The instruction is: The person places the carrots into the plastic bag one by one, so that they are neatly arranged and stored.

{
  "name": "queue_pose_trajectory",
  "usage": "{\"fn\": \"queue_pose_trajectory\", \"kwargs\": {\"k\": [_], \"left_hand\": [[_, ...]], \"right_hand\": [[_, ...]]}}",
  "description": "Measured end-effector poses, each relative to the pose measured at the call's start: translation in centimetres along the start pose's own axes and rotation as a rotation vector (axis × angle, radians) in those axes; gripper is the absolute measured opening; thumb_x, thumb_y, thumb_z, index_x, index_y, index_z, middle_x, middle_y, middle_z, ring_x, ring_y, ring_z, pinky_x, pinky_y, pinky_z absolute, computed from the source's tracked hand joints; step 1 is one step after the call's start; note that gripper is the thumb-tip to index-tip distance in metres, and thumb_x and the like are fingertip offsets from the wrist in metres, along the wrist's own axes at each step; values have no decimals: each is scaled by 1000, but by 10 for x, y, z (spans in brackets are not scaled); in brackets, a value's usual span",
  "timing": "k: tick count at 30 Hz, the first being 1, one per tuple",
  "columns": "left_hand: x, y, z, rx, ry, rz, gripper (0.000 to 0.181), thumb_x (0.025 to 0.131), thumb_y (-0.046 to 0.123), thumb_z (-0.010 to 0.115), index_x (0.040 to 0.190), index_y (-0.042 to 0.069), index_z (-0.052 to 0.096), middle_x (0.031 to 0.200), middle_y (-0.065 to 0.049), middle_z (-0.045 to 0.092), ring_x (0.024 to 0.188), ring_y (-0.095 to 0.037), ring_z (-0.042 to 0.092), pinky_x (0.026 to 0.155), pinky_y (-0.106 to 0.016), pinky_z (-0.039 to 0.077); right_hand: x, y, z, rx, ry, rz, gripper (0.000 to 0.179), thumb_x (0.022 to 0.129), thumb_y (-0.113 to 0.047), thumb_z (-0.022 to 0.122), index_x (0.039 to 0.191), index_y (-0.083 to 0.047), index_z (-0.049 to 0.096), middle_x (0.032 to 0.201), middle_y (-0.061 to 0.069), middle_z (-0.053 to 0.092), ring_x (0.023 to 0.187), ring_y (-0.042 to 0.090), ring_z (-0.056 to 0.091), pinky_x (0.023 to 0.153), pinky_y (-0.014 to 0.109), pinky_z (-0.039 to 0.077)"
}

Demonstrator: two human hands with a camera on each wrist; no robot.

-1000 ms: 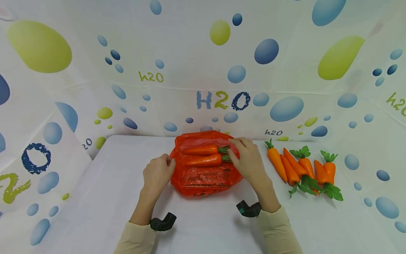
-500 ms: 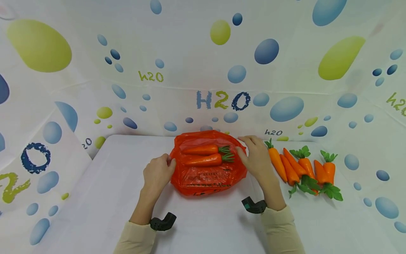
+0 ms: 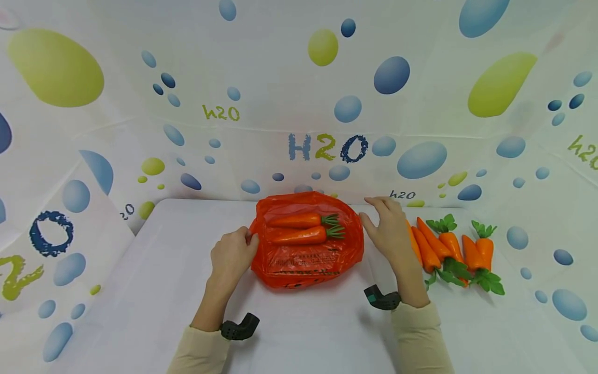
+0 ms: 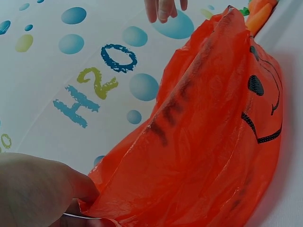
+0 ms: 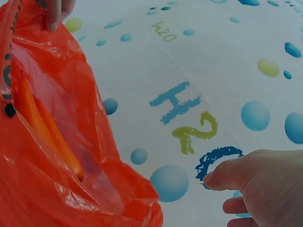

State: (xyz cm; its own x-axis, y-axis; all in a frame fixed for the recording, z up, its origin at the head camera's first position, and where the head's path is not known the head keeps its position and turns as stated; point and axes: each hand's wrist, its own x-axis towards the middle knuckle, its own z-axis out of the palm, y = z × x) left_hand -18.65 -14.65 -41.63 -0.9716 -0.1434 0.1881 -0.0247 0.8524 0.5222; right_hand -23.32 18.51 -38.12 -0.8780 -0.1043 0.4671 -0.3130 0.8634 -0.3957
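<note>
A red plastic bag [image 3: 303,267] with black print lies mid-table, its mouth spread open. Inside it, side by side, are two carrots [image 3: 299,236] with short green stems pointing right. My left hand [image 3: 233,253] pinches the bag's left edge between thumb and fingers; the left wrist view shows the film gathered at the thumb [image 4: 85,187]. Off the bag's right edge, my right hand [image 3: 389,228] is held with fingers extended and nothing in it. In the right wrist view that hand [image 5: 270,184] is apart from the bag [image 5: 71,189].
Several more carrots [image 3: 436,244] with green leafy tops lie on the right of the white table [image 3: 299,332], partly behind my right hand. A white backdrop [image 3: 280,78] with blue and green spots rises behind the table. Each wrist carries a small black camera [image 3: 240,327].
My right hand has drawn away from the carrot stems in the bag and moved right, past the bag's edge. My left hand keeps its place on the left edge.
</note>
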Motion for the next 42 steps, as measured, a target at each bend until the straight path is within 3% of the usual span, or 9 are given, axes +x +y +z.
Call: {"fn": "queue_pose_trajectory", "kwargs": {"k": [13,32,42], "left_hand": [[0,1,1,-2,-9,-10,24,97,22,55,83,4,63,61,-6,55,50,-17,49,46,-25,40],[-1,1,2,-5,-10,-10,25,96,23,56,82,4,62,60,-6,55,50,-17,49,46,-24,40],[-1,2,2,-5,-10,-5,25,97,22,55,81,4,62,60,-6,54,51,-17,49,46,-25,40]], "right_hand": [[1,23,-7,-15,-3,93,44,95,-21,65,135,-4,59,135,22,55,124,41,51,104,59,46],[2,58,-3,-13,-55,314,50,97,-25,60,143,-6,51,145,23,48,130,42,45,107,59,44],[-1,71,-4,-2,-76,353,52,97,-27,60,144,-5,50,146,24,47,130,44,45,108,62,41]]}}
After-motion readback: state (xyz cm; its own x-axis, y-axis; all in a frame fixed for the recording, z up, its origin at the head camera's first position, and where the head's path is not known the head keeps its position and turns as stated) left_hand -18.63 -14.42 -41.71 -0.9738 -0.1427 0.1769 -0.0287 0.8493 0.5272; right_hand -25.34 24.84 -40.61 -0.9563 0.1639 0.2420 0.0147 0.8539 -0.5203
